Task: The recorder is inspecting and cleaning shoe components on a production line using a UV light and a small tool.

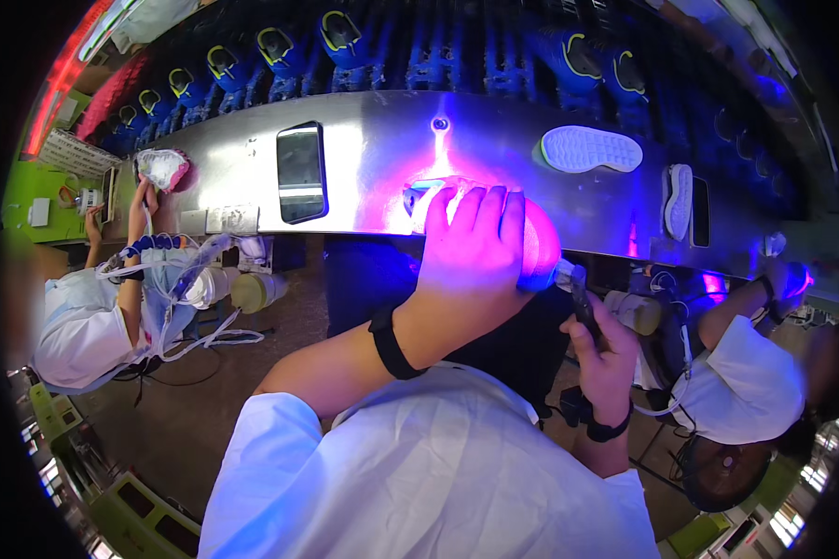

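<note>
Half-curled, the left hand is clasping a shoe, the right hand is gripping a brush beside it — seemingly mid-work, a white sole lying apart

Smooth, shiny metal is used for the table. On it, a phone is faced with glossy black, and a white sole is covered in dull bumps. On its near side, a white shirt is made of dull, creased cloth.
</note>
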Tool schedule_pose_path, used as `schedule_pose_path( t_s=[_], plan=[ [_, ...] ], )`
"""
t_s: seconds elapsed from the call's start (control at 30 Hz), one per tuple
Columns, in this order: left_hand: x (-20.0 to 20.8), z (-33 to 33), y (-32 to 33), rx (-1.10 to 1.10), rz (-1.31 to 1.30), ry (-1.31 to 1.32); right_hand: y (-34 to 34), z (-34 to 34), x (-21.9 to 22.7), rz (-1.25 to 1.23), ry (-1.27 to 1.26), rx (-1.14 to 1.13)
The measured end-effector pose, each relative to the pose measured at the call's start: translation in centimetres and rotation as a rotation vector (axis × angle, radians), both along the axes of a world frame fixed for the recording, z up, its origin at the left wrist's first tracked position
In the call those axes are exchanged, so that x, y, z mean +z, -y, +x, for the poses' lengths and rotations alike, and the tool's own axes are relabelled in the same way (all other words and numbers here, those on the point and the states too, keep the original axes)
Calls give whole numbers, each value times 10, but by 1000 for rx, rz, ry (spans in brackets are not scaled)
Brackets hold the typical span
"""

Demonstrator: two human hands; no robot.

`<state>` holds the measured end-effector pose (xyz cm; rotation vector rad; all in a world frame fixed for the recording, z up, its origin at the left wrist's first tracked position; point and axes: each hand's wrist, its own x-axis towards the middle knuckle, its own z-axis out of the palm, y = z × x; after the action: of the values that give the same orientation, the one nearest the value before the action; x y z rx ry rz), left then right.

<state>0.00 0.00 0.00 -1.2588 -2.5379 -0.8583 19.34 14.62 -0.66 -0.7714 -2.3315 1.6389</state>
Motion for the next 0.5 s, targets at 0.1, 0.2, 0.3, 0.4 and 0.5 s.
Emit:
schedule_pose_path(
  t_s=[0.1, 0.2, 0.3, 0.4, 0.5],
  plan=[
    [1, -11, -4, -15, 27, 20, -15, -12, 15, 146, 5, 50],
    [4, -26, -9, -32, 77, 128, -30, -31, 33, 338, 34, 145],
    [2, -42, -6, -58, 86, 140, -34, -51, 38, 446, 22, 194],
    [1, -59, -3, -103, 82, 131, -39, -66, 38, 422, 29, 197],
    [8, -70, 3, -128, 4, 233, -37, -85, 32, 444, -72, 182]
  ],
)
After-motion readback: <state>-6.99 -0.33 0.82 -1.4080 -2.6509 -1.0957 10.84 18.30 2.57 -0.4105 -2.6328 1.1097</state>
